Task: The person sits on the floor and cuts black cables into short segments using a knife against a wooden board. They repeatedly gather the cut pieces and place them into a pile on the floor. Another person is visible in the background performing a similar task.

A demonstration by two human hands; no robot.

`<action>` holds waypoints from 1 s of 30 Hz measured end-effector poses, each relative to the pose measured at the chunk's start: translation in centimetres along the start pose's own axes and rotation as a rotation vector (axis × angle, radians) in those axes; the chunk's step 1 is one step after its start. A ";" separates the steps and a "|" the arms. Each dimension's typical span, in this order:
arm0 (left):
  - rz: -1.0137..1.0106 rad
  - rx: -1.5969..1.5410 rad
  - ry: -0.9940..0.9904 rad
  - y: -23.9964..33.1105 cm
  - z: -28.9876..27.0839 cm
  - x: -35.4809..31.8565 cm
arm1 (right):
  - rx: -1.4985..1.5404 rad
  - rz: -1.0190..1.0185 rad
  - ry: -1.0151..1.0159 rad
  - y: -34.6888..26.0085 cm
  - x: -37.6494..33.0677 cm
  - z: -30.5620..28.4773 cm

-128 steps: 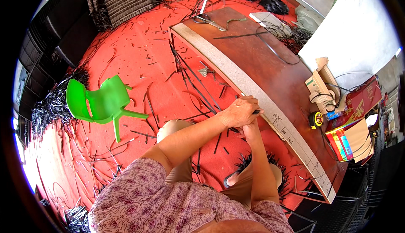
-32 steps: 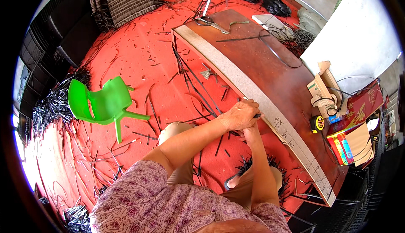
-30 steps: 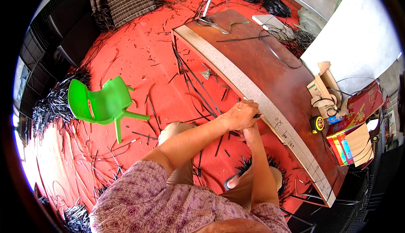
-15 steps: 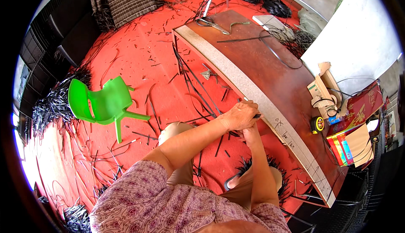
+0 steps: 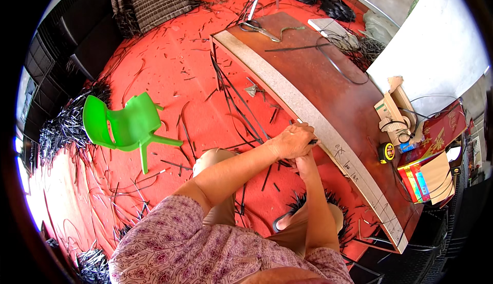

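Note:
My left hand is closed over a small dark object whose tip pokes out toward the table. It rests against the pale edge strip of the brown table. My right hand sits right under the left one, fingers curled, pressed up against it. What the right hand grips is hidden by the left hand. Thin dark strips hang from the table edge down to the red floor just left of my hands.
Scissors and a dark strip lie at the table's far end. A yellow tape measure, a tape roll holder and coloured boxes are at the right. A green plastic chair lies tipped on the strip-littered red floor.
Both hands stay together at the same spot on the table edge. Only the view shifts slightly.

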State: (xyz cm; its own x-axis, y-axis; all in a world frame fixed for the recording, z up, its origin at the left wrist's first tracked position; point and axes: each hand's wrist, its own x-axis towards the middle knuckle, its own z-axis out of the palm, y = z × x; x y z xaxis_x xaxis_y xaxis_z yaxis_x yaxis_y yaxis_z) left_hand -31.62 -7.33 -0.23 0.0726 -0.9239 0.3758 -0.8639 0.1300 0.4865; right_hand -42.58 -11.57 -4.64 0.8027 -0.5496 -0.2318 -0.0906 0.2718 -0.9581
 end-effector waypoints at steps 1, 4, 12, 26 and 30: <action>-0.002 -0.001 -0.004 0.1 0.0 0.0 | -0.011 -0.022 -0.009 0.3 0.1 -0.2; -0.013 0.002 -0.012 0.0 0.1 0.0 | -0.013 -0.048 -0.030 1.4 0.4 -0.7; -0.033 0.016 -0.037 0.2 0.0 -0.3 | 0.066 -0.044 -0.035 0.8 0.1 -0.1; -0.041 0.017 -0.051 0.1 0.3 -0.5 | -0.075 -0.106 0.019 0.7 0.1 0.3; -0.030 0.037 -0.046 -0.4 0.9 -0.4 | -0.056 -0.078 0.008 0.7 0.0 0.4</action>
State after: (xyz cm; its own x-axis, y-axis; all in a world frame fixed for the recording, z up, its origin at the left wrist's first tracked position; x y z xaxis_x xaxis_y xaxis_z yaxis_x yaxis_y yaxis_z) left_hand -31.72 -7.31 -1.26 0.0766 -0.9428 0.3244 -0.8798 0.0892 0.4669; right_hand -42.37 -11.07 -5.24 0.8036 -0.5740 -0.1573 -0.0610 0.1835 -0.9811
